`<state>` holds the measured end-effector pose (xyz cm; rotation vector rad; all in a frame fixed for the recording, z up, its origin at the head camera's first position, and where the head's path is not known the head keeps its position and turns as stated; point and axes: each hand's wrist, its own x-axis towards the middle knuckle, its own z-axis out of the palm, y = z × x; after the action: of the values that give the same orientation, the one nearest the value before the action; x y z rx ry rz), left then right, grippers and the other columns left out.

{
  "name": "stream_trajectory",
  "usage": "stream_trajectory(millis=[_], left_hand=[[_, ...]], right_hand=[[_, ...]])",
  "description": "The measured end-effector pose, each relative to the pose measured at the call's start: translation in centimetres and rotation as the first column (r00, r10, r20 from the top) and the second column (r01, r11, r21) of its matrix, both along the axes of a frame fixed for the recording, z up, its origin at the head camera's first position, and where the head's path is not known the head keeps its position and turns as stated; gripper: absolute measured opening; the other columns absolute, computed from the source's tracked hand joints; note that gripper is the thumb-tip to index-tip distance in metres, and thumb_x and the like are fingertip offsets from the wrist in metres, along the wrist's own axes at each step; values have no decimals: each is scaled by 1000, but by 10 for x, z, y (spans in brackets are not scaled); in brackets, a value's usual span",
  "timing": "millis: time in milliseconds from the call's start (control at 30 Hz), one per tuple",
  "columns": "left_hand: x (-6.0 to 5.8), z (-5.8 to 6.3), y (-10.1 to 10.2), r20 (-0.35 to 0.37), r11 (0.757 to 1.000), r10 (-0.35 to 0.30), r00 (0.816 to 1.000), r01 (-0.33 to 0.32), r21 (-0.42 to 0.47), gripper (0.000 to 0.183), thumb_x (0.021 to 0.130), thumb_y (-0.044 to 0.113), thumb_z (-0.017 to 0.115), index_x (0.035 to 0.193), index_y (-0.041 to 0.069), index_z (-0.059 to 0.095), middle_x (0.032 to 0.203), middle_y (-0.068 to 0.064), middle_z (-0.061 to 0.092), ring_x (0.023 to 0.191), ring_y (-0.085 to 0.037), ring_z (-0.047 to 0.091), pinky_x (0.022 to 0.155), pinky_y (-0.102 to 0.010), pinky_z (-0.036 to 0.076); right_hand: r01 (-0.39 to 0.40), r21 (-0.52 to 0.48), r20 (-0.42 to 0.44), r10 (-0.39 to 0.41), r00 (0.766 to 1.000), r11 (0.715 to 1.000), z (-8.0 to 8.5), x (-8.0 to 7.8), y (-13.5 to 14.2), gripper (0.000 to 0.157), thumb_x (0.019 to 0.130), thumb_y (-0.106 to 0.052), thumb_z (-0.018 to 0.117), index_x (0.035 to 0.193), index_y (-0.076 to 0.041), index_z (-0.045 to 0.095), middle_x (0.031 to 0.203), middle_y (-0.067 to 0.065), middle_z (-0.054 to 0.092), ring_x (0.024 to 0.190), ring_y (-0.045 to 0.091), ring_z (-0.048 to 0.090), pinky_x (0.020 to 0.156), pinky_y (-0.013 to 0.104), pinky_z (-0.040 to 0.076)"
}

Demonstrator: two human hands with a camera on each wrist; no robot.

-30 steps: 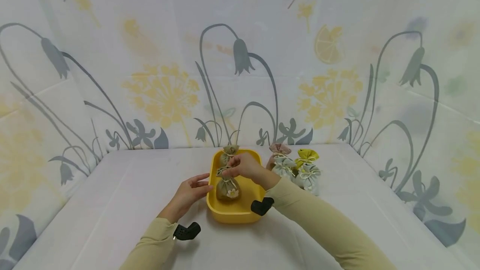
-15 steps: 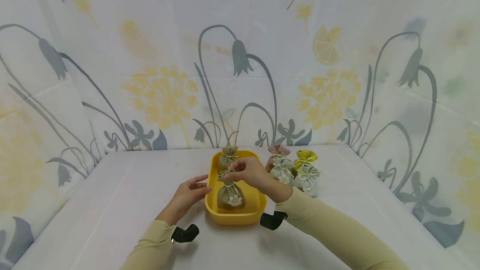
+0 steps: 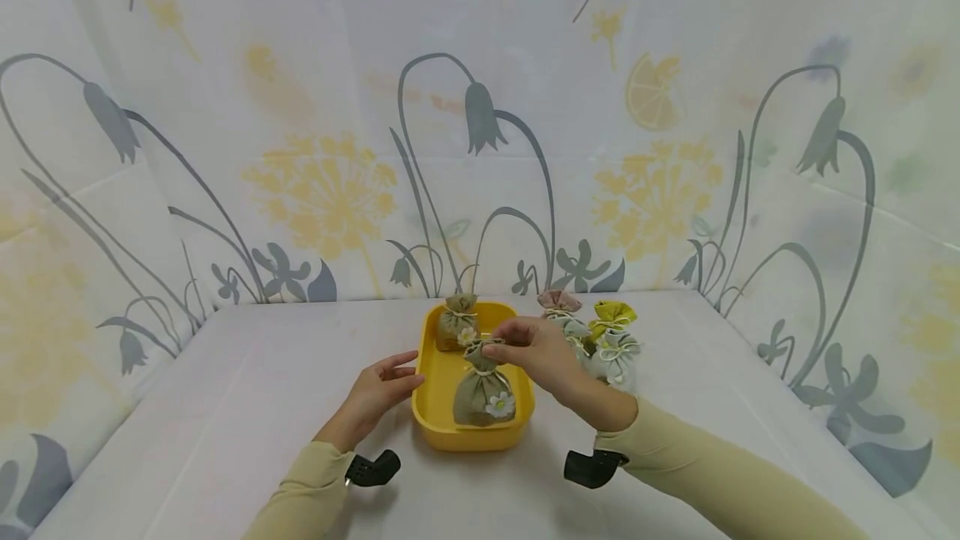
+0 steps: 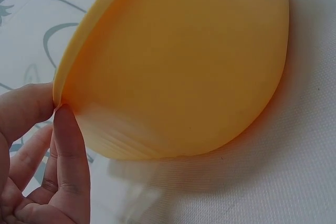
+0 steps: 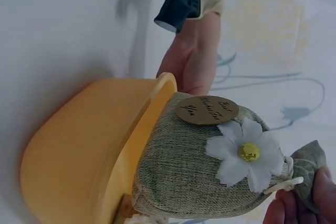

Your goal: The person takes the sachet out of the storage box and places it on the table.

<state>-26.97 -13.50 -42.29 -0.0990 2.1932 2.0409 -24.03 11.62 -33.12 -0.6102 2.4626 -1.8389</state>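
My right hand (image 3: 551, 365) pinches the gathered top of a grey-green drawstring pouch (image 3: 474, 398) over the near half of a yellow plastic tub (image 3: 471, 438). On the pouch's front are a white fabric flower (image 5: 249, 152) and a round brown tag (image 5: 206, 109) with handwriting-style print, both plain in the right wrist view. A second pouch of similar colour (image 3: 452, 330) stands at the far left inside the tub. At the tub's left side, my left hand (image 3: 378, 394) pinches the rim between thumb and forefinger, as the left wrist view (image 4: 68, 150) shows.
Right of the tub stands a cluster of more pouches: a pink one (image 3: 558, 301), a yellow one (image 3: 612, 313) and pale grey ones, such as the front one (image 3: 617, 361). The white-covered table (image 3: 247, 407) meets a flower-printed cloth backdrop (image 3: 337, 107).
My right hand has moved right and toward me with the pouch, which looks larger now and uncovers the far pouch. My left hand stays at the tub's rim.
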Motion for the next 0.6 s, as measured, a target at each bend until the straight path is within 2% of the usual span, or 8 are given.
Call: stream_trajectory(millis=[267,433,533,600], left_hand=[[1,0,1,-5,1000,1,1000,-1,1,47,85,9,68,129,2,53,112,-16,56,94,-21,59,86,-36,51],[2,1,1,-7,1000,-2,1000,2,10,46,85,8,68,129,2,54,112,-16,56,92,-20,59,86,-36,51],[2,2,2,-11,1000,-2,1000,2,7,46,85,7,67,129,2,54,112,-17,56,93,-20,59,86,-36,51],[2,2,2,-12,1000,-2,1000,2,3,45,86,7,67,129,2,54,112,-16,56,93,-20,59,87,-36,50]], right_hand=[[77,3,-34,-77,996,997,9,14,23,15,83,-12,71,91,0,66,80,3,66,74,16,62,68,32,54],[68,-45,-58,-71,996,997,10,19,41,16,84,-9,68,92,4,64,77,5,63,67,16,54,59,23,49],[70,-71,-64,-74,995,995,8,20,51,16,86,-6,66,95,7,61,80,5,64,69,13,57,65,22,51],[99,-73,-67,-104,992,992,6,20,58,17,86,-4,65,95,8,60,82,5,65,72,11,60,69,23,53]])
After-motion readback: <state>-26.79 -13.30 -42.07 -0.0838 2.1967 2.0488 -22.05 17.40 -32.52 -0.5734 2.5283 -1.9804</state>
